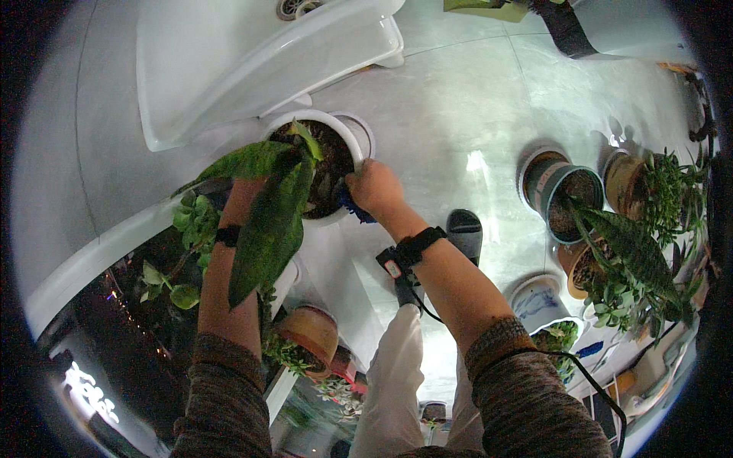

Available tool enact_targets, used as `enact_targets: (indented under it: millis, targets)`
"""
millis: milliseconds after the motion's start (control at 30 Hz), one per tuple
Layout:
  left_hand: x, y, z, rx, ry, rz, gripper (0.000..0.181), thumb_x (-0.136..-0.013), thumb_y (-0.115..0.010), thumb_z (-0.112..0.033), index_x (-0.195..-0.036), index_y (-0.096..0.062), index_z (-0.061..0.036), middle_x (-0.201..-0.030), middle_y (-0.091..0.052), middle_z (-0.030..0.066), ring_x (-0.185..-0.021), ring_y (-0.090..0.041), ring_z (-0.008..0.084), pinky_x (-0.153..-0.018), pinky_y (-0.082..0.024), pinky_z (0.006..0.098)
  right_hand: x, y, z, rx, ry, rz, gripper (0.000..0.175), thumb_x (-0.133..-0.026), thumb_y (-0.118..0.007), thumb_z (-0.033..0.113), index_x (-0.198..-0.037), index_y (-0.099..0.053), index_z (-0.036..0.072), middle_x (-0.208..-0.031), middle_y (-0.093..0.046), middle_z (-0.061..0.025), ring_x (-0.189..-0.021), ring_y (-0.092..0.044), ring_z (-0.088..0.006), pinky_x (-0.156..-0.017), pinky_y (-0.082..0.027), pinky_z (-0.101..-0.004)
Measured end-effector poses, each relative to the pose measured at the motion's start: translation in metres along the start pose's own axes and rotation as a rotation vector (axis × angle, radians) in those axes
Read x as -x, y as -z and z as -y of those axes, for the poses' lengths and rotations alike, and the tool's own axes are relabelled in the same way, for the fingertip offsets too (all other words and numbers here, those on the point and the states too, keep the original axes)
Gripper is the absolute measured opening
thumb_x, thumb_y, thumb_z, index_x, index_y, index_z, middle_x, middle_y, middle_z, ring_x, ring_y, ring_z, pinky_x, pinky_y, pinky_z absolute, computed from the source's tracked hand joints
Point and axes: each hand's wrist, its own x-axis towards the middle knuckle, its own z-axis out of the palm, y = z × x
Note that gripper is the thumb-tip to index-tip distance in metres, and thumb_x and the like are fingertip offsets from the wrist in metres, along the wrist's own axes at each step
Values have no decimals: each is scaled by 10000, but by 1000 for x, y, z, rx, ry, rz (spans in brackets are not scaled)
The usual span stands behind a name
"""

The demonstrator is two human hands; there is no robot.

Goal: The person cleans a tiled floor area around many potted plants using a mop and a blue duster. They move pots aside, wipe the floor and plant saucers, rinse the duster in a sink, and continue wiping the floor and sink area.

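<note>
A broad-leaved green potted plant [272, 220] rises from dark soil [337, 150] in a round white pot [350, 127]. My right hand [377, 186] is closed on a dark blue shaggy cloth [358, 209] at the pot's right rim. Some of the cloth is hidden under the fingers. My left hand [247, 188] reaches to the pot's left side, behind the big leaves. Its fingers are covered by the foliage, so I cannot see what they touch.
A white sink basin [275, 68] lies beyond the pot. Several potted plants stand at right, among them a green pot [575, 200] and a blue-and-white pot [538, 297]. An orange-brown pot [312, 332] is at lower left, near dark window glass [137, 320]. A cable [601, 395] hangs by my right sleeve.
</note>
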Motion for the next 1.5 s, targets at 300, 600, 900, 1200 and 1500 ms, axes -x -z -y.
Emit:
enact_targets:
  millis: [300,600,900,1200,1500]
  targets:
    - [9,-13,0,96,-13,-22,265,-869,-543,-94,-1124,-516,-26,-1019,-560,106,-873,-554,234,-745,-467,388,-3,-12,34,11,-66,35,316,-795,-580,282,-923,-639,-1,-929,-640,-248,-894,-627,-386,-782,-504,-453]
    - [46,-43,4,560,126,-414,280,-893,-526,-124,-1162,-497,-56,-1111,-534,90,-953,-537,224,-791,-465,387,-13,-20,28,69,2,64,428,-825,-599,342,-985,-578,-54,-960,-622,-271,-905,-613,-413,-779,-503,-454]
    - [94,-136,-59,1700,660,-754,294,-917,-510,-154,-1201,-477,-86,-1203,-507,74,-1034,-520,215,-837,-462,387,-25,-23,19,174,56,89,481,-843,-565,357,-1040,-528,-80,-965,-621,-281,-911,-605,-437,-787,-498,-471]
    - [102,-142,-74,1735,653,-488,379,-924,-486,-135,-1288,-384,-160,-1233,-505,53,-1037,-528,194,-754,-494,373,-41,-37,-7,-43,84,104,369,-833,-545,257,-1023,-556,-59,-937,-637,-259,-896,-620,-399,-750,-492,-430]
    - [115,-132,-88,1485,596,-408,598,-886,-542,-74,-1392,-224,-92,-1288,-459,137,-1078,-542,262,-838,-520,389,-30,-40,-9,-185,122,4,273,-887,-505,234,-1021,-580,8,-876,-633,-100,-840,-622,-253,-744,-488,-344]
